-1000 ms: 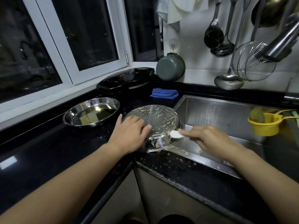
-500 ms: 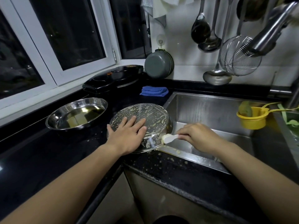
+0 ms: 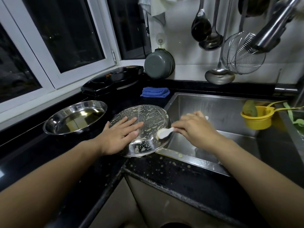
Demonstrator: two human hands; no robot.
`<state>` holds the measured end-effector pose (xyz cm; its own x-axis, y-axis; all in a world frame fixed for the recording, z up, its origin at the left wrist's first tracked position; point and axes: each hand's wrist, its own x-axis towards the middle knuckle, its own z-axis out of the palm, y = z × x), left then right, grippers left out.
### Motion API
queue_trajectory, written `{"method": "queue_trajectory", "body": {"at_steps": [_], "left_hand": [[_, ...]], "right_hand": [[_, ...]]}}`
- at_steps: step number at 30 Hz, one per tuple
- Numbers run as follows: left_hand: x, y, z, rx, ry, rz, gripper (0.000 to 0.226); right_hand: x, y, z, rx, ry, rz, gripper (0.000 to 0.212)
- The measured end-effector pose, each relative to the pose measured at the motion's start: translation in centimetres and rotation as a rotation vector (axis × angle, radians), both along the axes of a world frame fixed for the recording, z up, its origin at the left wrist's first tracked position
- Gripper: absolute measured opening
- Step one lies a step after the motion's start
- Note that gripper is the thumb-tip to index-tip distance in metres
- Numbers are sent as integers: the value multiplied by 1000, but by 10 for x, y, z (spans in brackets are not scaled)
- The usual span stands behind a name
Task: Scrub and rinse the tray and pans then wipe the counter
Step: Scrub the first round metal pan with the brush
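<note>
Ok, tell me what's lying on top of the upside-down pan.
The left hand lies flat on the upside-down pan, amid pale residue. A white scraper, held by the right hand, touches its rim. Beneath the pan is hidden.

Domestic kitchen at night, as I saw it. A black stone worktop (image 3: 172,175) ran round a corner beneath white-framed windows (image 3: 54,51) that showed darkness outside. A stainless-steel sink (image 3: 213,109) was set into it, with a faucet (image 3: 271,30) overhead. Ladles (image 3: 201,25) and a wire skimmer (image 3: 243,55) hung on the white wall. A black countertop cooker (image 3: 113,79), a folded blue cloth (image 3: 155,92) and a steel pan (image 3: 75,116) stood nearby.
</note>
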<state>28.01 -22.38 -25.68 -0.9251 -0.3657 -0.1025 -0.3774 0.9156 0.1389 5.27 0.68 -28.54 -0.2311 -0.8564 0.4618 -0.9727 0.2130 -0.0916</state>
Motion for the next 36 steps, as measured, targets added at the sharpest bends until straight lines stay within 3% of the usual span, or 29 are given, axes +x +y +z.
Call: {"method": "queue_trajectory", "body": {"at_steps": [3, 7, 11, 15, 19, 22, 26, 31, 36], "left_hand": [[-3, -1, 6, 33, -4, -5, 52], [-18, 6, 17, 55, 68, 53, 56], [-30, 23, 11, 15, 158, 95, 48], [-36, 36, 5, -36, 158, 125, 56], [-34, 40, 1, -42, 122, 122, 67], [-33, 43, 2, -45, 109, 117, 73], [-30, 46, 1, -87, 16, 63, 88], [-20, 21, 21, -144, -126, -59, 93], [-7, -13, 45, 46, -289, -126, 79]], "right_hand": [[-1, 0, -5, 141, -16, 46, 27], [-10, -4, -3, -4, -32, -19, 25], [-15, -2, -8, 159, -35, -5, 27], [-22, -5, -7, 31, -44, -27, 24], [-22, -1, -12, 131, -36, -52, 27], [-22, -4, -9, 23, -105, -75, 31], [-25, -2, -14, 166, -118, -60, 29], [-26, 4, -13, 73, -164, -96, 28], [-10, -2, -16, 7, -161, 0, 25]]}}
